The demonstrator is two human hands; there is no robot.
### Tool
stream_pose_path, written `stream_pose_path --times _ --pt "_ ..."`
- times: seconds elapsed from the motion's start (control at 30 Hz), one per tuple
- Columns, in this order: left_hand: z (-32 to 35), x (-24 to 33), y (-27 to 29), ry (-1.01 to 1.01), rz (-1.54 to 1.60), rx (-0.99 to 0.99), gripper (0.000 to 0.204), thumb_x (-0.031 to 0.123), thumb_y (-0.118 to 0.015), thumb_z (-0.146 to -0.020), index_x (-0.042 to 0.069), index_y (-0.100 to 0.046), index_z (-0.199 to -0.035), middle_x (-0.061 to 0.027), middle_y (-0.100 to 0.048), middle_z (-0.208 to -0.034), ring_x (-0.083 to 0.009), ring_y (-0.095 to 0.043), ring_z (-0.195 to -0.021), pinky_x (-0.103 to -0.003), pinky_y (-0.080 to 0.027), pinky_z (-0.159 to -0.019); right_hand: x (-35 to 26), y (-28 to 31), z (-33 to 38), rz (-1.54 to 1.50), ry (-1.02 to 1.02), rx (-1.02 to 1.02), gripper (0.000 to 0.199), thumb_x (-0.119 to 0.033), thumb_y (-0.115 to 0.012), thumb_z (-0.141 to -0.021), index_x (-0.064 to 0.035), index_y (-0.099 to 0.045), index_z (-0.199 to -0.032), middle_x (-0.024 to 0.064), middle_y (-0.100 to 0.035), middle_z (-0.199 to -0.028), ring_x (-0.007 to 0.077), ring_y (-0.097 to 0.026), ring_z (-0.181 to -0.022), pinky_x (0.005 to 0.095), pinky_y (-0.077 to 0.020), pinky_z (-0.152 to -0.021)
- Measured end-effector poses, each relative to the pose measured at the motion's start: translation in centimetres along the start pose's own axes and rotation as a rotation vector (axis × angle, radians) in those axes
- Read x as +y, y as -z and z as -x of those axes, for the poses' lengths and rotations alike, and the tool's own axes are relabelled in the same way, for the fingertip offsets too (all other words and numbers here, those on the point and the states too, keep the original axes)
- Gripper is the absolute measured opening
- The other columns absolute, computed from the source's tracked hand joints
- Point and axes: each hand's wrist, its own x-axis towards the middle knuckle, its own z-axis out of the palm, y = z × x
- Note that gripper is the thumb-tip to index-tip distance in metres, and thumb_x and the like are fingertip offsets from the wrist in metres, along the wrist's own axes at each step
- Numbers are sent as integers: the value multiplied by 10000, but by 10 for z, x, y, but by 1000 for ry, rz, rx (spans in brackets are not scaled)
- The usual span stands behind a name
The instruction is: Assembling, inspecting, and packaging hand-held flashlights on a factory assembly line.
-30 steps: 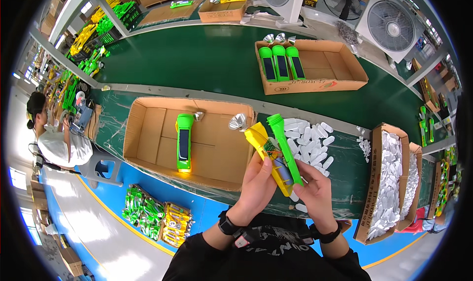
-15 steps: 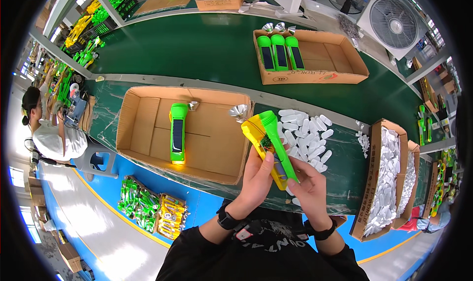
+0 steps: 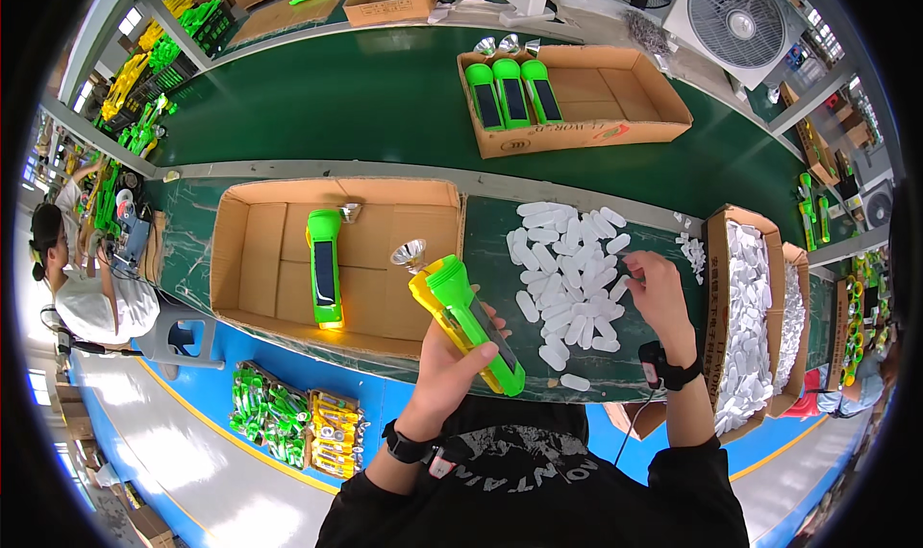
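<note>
My left hand point(image 3: 452, 356) is wrapped round a green and yellow flashlight point(image 3: 468, 322) with a dark solar panel on its green side. A silver reflector cup point(image 3: 410, 253) sits at the flashlight's head end. My right hand point(image 3: 661, 296) is at the right edge of a pile of white oval plastic pieces point(image 3: 574, 274). Its fingers are curled, with the fingertips closed at one white piece point(image 3: 620, 286). Left of my hands, a cardboard tray point(image 3: 264, 260) holds another green flashlight point(image 3: 326, 269) glowing yellow at its lower end, with a reflector cup point(image 3: 350, 212) beside its head.
Across the green bench, a second cardboard tray point(image 3: 586, 141) holds 3 green flashlights point(image 3: 512, 93). Boxes of white pieces point(image 3: 745, 308) stand at the right. On the floor are boxes of green point(image 3: 271, 413) and yellow flashlights point(image 3: 335, 433). A co-worker point(image 3: 101, 298) sits at far left.
My right hand has let go of the flashlight and moved right to the white pieces. My left hand has brought the flashlight left and lower, its green side now turned up.
</note>
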Motion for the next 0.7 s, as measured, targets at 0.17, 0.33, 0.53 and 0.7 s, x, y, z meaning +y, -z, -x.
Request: stream_pose_path --times 0.17,0.33,0.53,0.7 --pt "7 2 -2 16 44 -30 756 84 -702 -781 -5 -253 -1384 -79 -493 -1134 -207 -528 -1056 -432 -462 -939 6 1 5 3 145 -146 275 114 -659 -606 1 -611 -852 134 -591 -870 316 -607 -794 388 -489 -682" --pt "4 5 -11 42 54 -45 743 69 -693 -783 -2 -256 -1381 -81 -490 -1143 -209 -531 -1053 -424 -462 -937 25 2 2 -3 115 -151 182 69 -689 -620 7 -624 -779 113 -591 -898 280 -605 -787 338 -483 -650" --pt "-7 -9 -34 -34 -131 -26 645 -111 -603 -780 51 -315 -1334 -78 -492 -1142 -183 -525 -1062 -352 -471 -905 -44 31 13 -621 -101 43 105 74 -687 -693 20 -641 -771 108 -591 -1005 180 -590 -868 260 -479 -751" --pt "-19 -31 -49 -91 -229 18 635 -100 -624 -771 66 -302 -1292 -88 -489 -1160 -186 -543 -1059 -324 -506 -835 -125 9 25 -1087 -135 -63 102 51 -720 -679 16 -662 -756 113 -570 -1037 191 -564 -954 295 -453 -845"
